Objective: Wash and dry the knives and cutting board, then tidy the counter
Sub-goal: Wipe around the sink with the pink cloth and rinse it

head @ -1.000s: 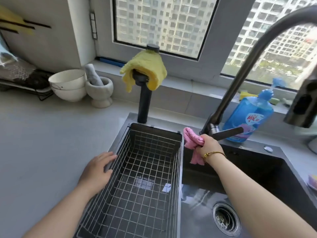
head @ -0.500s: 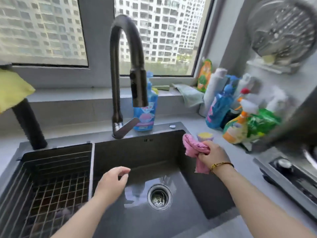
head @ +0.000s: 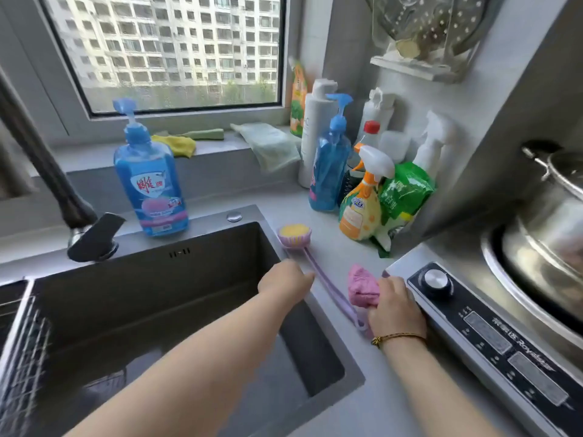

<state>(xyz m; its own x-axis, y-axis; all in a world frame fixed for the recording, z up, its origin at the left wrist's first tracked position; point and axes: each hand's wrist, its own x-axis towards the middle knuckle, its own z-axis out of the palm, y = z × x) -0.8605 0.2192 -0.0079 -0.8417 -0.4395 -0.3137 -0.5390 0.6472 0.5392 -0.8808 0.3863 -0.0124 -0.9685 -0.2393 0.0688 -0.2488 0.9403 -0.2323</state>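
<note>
Looking down over a dark grey steel sink (head: 176, 298) set in a pale grey counter (head: 347, 247), two bare forearms are seen reaching toward the sink's right side. A crumpled pink cloth (head: 362, 287) is gripped in the right hand (head: 396, 305), fingers curled round it. It is pressed on the counter just beside the near-left edge of a black-and-silver cooktop (head: 492, 339). White lettering on the cooktop's panel can be read as "Royalstar", preceded by Chinese characters.

The left hand (head: 285, 279) is held at the sink's right rim, touching the handle of a long lilac dish brush with a round yellow sponge head (head: 294, 234). The brush is laid on the counter between the two hands. Whether its handle is grasped cannot be told, the fingers being hidden.

Farther left, a blue pump bottle of dish liquid (head: 150, 181) is stood behind the sink, its white label printed with red Chinese characters. In the far right corner, spray and pump bottles (head: 362, 190) are clustered. A steel pot (head: 552, 222) is seated on the cooktop.
</note>
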